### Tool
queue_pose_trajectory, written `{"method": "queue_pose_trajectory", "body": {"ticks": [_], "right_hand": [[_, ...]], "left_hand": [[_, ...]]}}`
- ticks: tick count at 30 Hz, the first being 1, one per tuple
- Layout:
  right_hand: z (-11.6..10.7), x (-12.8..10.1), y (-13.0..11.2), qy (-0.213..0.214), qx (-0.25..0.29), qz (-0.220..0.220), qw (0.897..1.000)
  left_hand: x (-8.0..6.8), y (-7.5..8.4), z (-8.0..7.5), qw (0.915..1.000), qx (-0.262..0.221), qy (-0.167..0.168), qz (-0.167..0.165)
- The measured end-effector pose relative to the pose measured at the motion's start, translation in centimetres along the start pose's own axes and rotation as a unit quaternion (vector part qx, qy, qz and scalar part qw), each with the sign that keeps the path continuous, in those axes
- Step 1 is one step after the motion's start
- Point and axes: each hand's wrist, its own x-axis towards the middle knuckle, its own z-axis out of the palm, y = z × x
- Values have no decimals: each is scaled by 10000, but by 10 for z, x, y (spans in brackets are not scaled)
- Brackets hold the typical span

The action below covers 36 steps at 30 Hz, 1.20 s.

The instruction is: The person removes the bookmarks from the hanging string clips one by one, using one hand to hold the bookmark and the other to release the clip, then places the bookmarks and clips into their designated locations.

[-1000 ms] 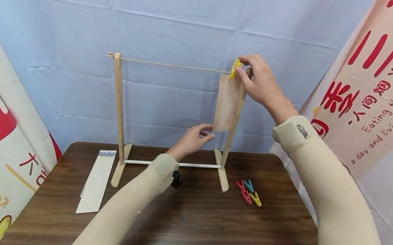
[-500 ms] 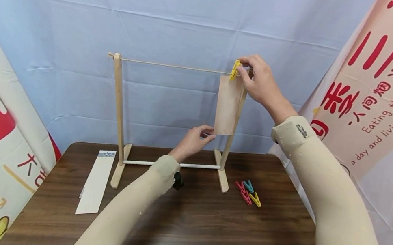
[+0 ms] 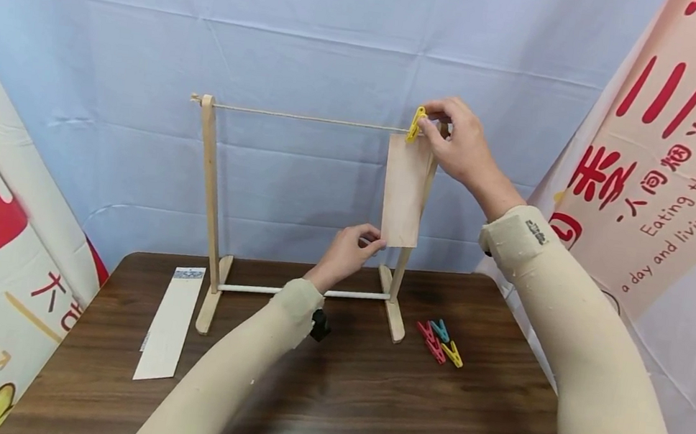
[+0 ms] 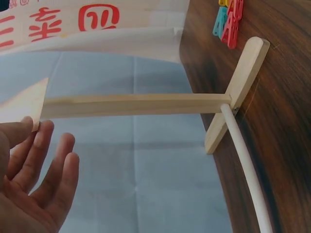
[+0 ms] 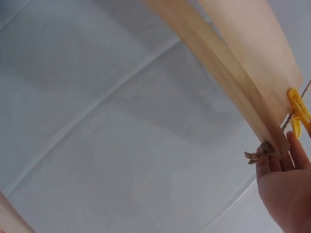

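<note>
A pale beige paper strip hangs at the right end of the string stretched across a wooden rack. At its top edge sits a yellow clothespin. My right hand pinches the clothespin beside the rack's right post; in the right wrist view, some fingers lie behind the post's knotted end. My left hand pinches the strip's lower left corner between thumb and index finger. In the left wrist view, the other fingers are spread loosely below that corner.
Several clothespins, red, blue and yellow, lie right of the rack's foot on the brown table. White strips, one with a blue patterned end, lie at the left. A white crossbar joins the rack's feet.
My left hand has moved slightly up and right and now pinches the strip's corner. The strip's lower end has turned toward the front and hangs lower. The right hand stays at the clothespin.
</note>
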Motion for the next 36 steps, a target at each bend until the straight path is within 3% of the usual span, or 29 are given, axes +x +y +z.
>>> {"method": "queue_pose_trajectory", "body": {"ticks": [9,16,36], "right_hand": [[0,1,-5,229,522,330,9978],[-1,0,-5,414,616,130,9972],[3,-1,-8,1022,971,42,9900]], "left_hand": [[-5,1,-1,9989,-228,369,160],[-10,2,-1,9965,-89,739,375],[-20,-1,-7,9956,129,851,371]]}}
